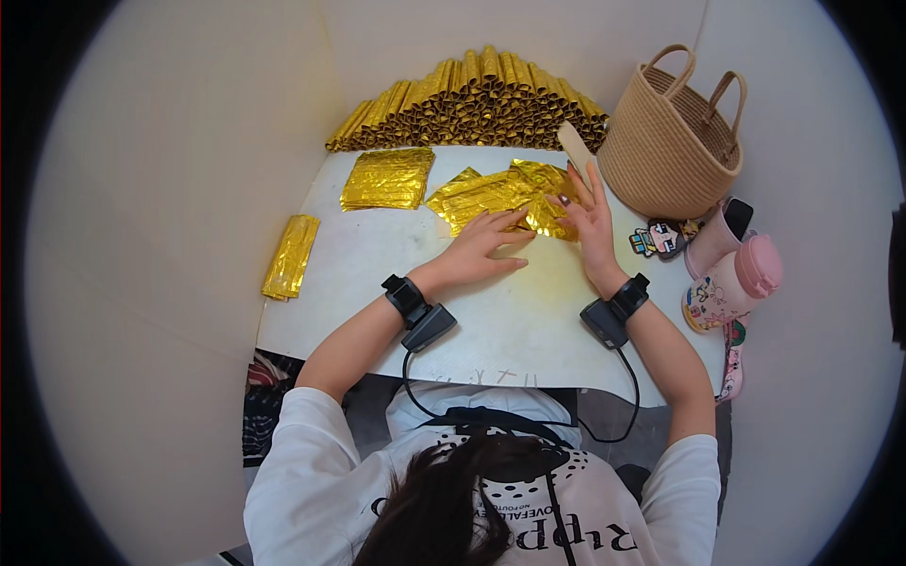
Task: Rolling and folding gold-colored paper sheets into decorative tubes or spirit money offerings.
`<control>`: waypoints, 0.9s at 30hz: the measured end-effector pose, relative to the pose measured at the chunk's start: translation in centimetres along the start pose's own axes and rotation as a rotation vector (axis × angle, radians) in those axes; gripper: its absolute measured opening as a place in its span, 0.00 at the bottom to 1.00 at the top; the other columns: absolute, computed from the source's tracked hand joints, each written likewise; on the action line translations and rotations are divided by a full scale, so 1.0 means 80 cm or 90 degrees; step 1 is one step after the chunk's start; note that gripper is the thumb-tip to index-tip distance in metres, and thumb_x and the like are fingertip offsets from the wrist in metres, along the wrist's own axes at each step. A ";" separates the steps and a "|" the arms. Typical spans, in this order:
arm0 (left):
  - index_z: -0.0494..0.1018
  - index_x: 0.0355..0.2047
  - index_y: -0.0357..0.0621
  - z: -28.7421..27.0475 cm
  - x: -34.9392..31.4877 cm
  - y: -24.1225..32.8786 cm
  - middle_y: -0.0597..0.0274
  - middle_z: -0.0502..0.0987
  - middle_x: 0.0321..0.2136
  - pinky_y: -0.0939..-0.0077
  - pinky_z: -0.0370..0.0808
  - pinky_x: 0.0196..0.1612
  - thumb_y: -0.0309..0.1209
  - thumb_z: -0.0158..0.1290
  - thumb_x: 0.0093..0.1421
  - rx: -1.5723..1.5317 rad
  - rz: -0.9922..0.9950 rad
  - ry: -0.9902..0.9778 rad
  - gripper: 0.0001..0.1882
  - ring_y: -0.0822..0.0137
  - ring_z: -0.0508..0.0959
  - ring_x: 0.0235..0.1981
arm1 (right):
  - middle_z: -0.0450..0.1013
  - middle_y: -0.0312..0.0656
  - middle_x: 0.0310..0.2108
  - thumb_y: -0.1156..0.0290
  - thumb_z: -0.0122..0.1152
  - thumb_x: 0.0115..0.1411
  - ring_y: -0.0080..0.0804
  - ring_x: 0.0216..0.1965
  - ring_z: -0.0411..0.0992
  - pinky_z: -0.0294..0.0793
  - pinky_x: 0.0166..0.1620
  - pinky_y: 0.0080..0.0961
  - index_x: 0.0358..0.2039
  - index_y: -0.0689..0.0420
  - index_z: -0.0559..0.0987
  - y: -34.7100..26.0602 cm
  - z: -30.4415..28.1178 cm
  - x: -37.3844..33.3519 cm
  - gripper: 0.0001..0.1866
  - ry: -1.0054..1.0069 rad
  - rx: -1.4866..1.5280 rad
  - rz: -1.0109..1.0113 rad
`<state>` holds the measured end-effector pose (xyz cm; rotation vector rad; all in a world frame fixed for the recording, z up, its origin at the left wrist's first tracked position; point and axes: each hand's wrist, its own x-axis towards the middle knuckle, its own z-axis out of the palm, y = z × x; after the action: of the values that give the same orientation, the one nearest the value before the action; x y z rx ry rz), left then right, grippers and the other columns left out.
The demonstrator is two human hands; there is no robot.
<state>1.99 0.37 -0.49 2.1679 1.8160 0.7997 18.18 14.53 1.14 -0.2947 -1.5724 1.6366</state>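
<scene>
My left hand lies with fingers spread at the near edge of a loose pile of shiny gold foil sheets. Its fingertips reach the foil. At the pile's right side is my right hand, raised, with the thumb bent inward beside the foil. A flat beige stick with a rounded end sticks out past its fingers and appears gripped between them. How the stick's lower end sits in the hand is hidden.
Rolled gold foil tubes are heaped along the back wall. A neat foil stack lies left of the loose sheets, with another bundle at the left edge. On the right are a woven basket, cartoon figure, pink holder and pink-lidded bottle.
</scene>
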 end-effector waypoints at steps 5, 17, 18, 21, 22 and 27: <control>0.67 0.58 0.52 0.007 -0.003 -0.001 0.50 0.59 0.62 0.59 0.51 0.65 0.43 0.53 0.58 0.012 -0.039 0.044 0.27 0.52 0.57 0.63 | 0.64 0.47 0.60 0.79 0.45 0.63 0.28 0.43 0.76 0.73 0.40 0.13 0.68 0.47 0.45 -0.004 0.000 -0.003 0.35 0.021 -0.025 0.004; 0.67 0.57 0.46 0.004 0.000 0.011 0.51 0.57 0.64 0.49 0.34 0.67 0.43 0.50 0.61 0.022 -0.059 -0.012 0.26 0.52 0.49 0.67 | 0.75 0.45 0.46 0.79 0.45 0.63 0.21 0.31 0.76 0.73 0.36 0.14 0.59 0.55 0.62 -0.015 -0.003 -0.005 0.23 0.094 -0.071 -0.006; 0.66 0.58 0.45 0.007 0.001 0.011 0.51 0.58 0.63 0.49 0.34 0.67 0.44 0.49 0.61 0.015 -0.048 -0.002 0.27 0.53 0.50 0.67 | 0.75 0.45 0.46 0.79 0.45 0.63 0.21 0.30 0.75 0.73 0.36 0.13 0.58 0.56 0.63 -0.016 -0.003 -0.005 0.22 0.097 -0.072 0.003; 0.64 0.59 0.43 0.010 0.000 0.010 0.51 0.58 0.63 0.49 0.34 0.67 0.43 0.49 0.62 0.020 -0.034 0.010 0.28 0.56 0.52 0.67 | 0.76 0.44 0.45 0.79 0.45 0.63 0.20 0.29 0.75 0.73 0.35 0.13 0.57 0.56 0.64 -0.011 -0.005 -0.003 0.21 0.096 -0.072 -0.009; 0.63 0.59 0.42 0.012 0.000 0.010 0.52 0.59 0.63 0.50 0.34 0.67 0.42 0.50 0.62 0.033 -0.032 0.015 0.28 0.57 0.54 0.66 | 0.76 0.44 0.45 0.79 0.45 0.63 0.20 0.29 0.75 0.73 0.35 0.13 0.57 0.56 0.64 -0.010 -0.006 -0.003 0.21 0.095 -0.073 -0.008; 0.69 0.55 0.42 -0.004 0.003 0.007 0.54 0.68 0.57 0.52 0.38 0.68 0.36 0.53 0.60 -0.135 -0.091 0.171 0.23 0.60 0.65 0.60 | 0.74 0.45 0.49 0.82 0.46 0.61 0.24 0.44 0.73 0.70 0.47 0.18 0.56 0.57 0.65 0.001 -0.013 0.001 0.22 0.163 -0.120 -0.105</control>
<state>2.31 0.41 0.09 1.8498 1.8814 1.2365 18.77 15.34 0.88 -0.4437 -1.5140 1.2733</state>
